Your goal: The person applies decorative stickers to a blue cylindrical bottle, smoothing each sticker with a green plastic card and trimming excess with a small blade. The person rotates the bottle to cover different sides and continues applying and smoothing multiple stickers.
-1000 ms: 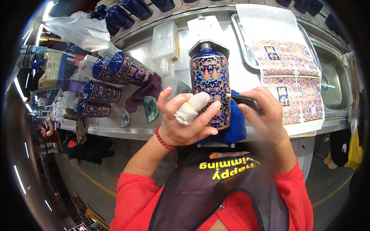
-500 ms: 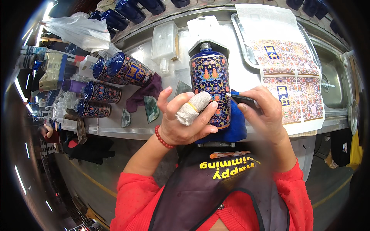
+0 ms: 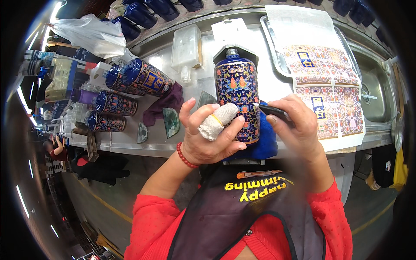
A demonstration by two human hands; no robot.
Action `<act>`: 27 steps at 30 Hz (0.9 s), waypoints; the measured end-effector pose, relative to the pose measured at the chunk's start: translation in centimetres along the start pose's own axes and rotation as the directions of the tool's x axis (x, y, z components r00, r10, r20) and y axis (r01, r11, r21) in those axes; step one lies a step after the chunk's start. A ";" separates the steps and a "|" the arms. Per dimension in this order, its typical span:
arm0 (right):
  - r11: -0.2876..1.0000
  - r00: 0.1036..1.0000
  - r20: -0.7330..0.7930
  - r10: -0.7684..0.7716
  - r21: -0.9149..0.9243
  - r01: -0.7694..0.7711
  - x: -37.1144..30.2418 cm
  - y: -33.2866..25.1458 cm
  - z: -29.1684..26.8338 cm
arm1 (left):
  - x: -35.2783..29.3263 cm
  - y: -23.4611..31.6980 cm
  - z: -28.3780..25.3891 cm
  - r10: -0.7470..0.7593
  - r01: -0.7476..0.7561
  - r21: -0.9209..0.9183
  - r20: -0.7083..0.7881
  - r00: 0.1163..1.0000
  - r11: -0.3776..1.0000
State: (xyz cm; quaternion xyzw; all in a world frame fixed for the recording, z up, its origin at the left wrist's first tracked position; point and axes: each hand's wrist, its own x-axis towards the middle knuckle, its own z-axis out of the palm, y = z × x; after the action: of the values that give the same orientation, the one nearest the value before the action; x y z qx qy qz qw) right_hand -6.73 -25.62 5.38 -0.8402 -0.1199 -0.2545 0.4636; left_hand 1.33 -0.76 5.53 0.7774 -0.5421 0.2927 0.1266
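Note:
A dark blue bottle (image 3: pixel 236 80), covered in a colourful floral pattern, lies on its back at the middle of the bench, its neck pointing away from me. My left hand (image 3: pixel 212 132) rests on its lower left side with the fingers spread; one finger wears a white knitted finger cover (image 3: pixel 216 122). In my right hand (image 3: pixel 297 125) is a dark flat pointed blade (image 3: pixel 275 111), pinched between thumb and fingers. Its pale tip meets the right edge of the bottle. A blue cloth (image 3: pixel 268 141) lies under the bottle's lower end.
Printed pattern sheets (image 3: pixel 338 108) lie at right over a metal tray (image 3: pixel 277 65), before a sink (image 3: pixel 375 95). Several patterned bottles (image 3: pixel 141 78) lie at left by a purple cloth (image 3: pixel 162 106) and glass pieces (image 3: pixel 171 122). A clear bottle (image 3: pixel 186 47) lies behind. A person (image 3: pixel 58 147) is far left.
Both hands and the bottle keep nearly the same pose, with the blade tip shifted very slightly. The view has moved a little. The person at far left has changed arm position.

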 end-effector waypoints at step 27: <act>0.989 0.993 0.062 -0.102 -0.099 0.107 1.0 -0.8 -0.2 | -1.5 1.1 0.9 -0.168 0.170 -0.076 0.035 0.985 0.982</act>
State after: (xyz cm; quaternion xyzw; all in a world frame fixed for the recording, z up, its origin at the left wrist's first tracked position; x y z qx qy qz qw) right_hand -6.30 -25.37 6.62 -0.8623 -0.1636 -0.2604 0.4023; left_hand 0.21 -0.49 3.73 0.8192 -0.4869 0.2483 0.1738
